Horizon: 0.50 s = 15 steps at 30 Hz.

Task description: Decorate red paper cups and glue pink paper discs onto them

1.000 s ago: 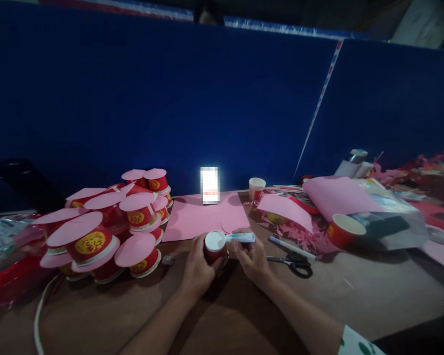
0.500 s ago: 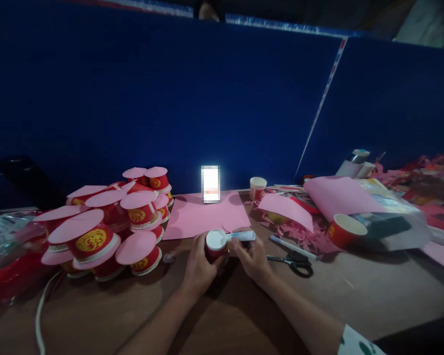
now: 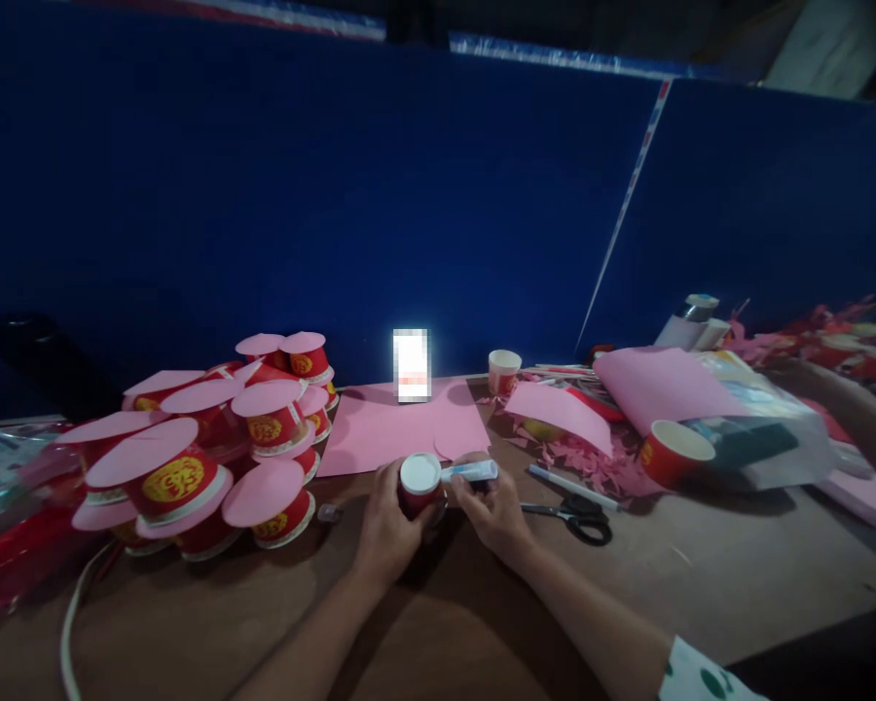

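My left hand (image 3: 388, 521) is wrapped around a red paper cup (image 3: 420, 474), its white round end facing up. In my right hand (image 3: 492, 511) is a white and light-blue glue tube (image 3: 473, 472), its tip pointing left at the cup's edge; I cannot tell whether it touches. Just beyond both hands lies a pink paper sheet (image 3: 380, 419), with a rounded pink piece (image 3: 461, 433) on its right part. Black-handled scissors (image 3: 588, 521) and a white pen-like stick (image 3: 573, 487) rest to the right of my right hand.
Stacked red cups with pink paper discs (image 3: 142, 453) fill the left side. A bright, blurred-out screen (image 3: 413, 366) stands behind the sheet. To the right are paper cups (image 3: 675, 456), pink paper (image 3: 668, 389), shreds and a plastic bag (image 3: 795, 448). Another person's arm (image 3: 857, 409) reaches in there.
Both hands keep their hold, and the glue tube stays at the cup's edge with little movement. Another person's arm has come into view at the far right. The view has shifted slightly.
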Each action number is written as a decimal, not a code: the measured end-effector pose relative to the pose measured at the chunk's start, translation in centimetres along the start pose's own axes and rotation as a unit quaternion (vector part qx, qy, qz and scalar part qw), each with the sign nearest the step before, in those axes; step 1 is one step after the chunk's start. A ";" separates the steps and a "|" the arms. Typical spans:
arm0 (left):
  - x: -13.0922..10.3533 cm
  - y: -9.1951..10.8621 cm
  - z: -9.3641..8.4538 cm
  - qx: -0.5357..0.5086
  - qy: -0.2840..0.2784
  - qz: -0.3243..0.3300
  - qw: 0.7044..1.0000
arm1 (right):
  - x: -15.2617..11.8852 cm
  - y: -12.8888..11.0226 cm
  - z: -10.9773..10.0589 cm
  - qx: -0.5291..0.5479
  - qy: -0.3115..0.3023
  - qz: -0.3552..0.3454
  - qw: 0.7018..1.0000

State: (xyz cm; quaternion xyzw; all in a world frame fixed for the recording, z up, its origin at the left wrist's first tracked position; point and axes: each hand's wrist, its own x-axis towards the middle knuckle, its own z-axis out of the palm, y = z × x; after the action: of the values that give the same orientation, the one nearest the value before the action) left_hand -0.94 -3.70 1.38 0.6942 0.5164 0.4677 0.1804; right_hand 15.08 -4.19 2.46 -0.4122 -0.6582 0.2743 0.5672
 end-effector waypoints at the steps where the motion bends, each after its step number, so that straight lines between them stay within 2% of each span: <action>1: 0.0 -0.1 0.0 0.000 0.000 -0.001 1.000 | 0.0 -0.1 0.0 -0.003 -0.002 0.000 1.000; 11: 0.0 -0.1 -0.1 0.025 0.016 0.012 0.999 | 0.4 -0.2 -0.3 -0.044 0.038 -0.008 0.998; 15: 0.0 0.0 -0.3 0.041 0.035 0.047 0.997 | 0.7 -0.1 -0.2 -0.058 0.036 -0.009 0.998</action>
State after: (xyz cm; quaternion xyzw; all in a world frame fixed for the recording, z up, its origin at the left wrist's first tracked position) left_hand -1.12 -3.80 1.53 0.7078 0.5078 0.4782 0.1118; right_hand 15.22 -3.70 2.96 -0.4475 -0.6563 0.2155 0.5680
